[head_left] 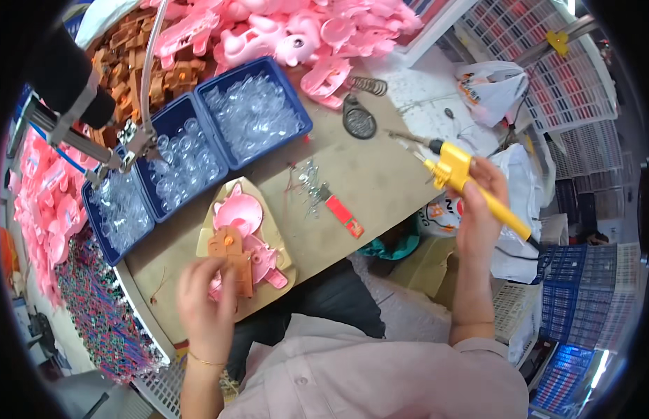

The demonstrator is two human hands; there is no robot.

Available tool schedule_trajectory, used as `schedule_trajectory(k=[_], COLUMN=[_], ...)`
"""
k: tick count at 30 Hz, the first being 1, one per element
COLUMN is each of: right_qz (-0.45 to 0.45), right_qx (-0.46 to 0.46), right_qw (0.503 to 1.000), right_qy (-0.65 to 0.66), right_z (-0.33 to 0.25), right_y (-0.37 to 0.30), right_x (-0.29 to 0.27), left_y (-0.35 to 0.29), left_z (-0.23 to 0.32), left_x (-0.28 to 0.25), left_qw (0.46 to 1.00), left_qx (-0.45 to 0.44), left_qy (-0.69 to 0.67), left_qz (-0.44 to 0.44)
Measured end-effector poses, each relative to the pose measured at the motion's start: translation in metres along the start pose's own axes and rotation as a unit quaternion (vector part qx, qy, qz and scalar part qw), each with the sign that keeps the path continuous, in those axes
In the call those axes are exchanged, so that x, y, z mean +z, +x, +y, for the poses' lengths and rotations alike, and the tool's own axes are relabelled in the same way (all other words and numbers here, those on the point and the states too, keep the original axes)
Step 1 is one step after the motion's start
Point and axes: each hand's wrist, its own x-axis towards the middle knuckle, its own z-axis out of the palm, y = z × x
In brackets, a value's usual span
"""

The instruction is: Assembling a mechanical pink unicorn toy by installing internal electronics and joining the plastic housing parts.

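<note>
My right hand [481,202] is wrapped around a yellow soldering iron [478,187], raised over the table's right side with its tip toward the far left. Beside the brown plastic piece [234,260] is my left hand [206,297], slightly blurred, its fingers bent and apart with nothing visible between them. Whether its fingertips touch the piece I cannot tell. That brown piece has an orange spot and lies across a pink plastic shell [239,211], partly covering it. Both rest in a cream-coloured holder [282,248] at the table's near edge.
Blue bins [234,166] of clear plastic parts stand behind the holder. Beyond are pink toy parts [269,42] and brown pieces [132,52]. Screws [312,183], a red-handled item [344,216], a black oval stand [359,120] and a coiled spring [368,86] lie on the table [387,188].
</note>
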Motion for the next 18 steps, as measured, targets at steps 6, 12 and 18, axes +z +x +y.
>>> schedule_trajectory(k=[6, 12, 18], right_qz=[-0.068, -0.064, -0.051], right_qx=[-0.069, -0.074, -0.131], right_qw=[0.991, 0.988, 0.870], right_qy=[-0.096, -0.122, -0.472], right_z=[0.022, 0.102, 0.149], right_y=[0.087, 0.091, 0.070], right_x=[0.026, 0.054, 0.088], left_y=[0.011, -0.003, -0.022], left_z=[-0.016, -0.029, -0.049], left_x=[-0.013, -0.030, -0.043], left_qw=[0.998, 0.997, 0.995], left_qx=[-0.002, -0.023, -0.087], left_qy=[-0.001, 0.025, -0.012], left_qz=[0.066, 0.071, 0.043])
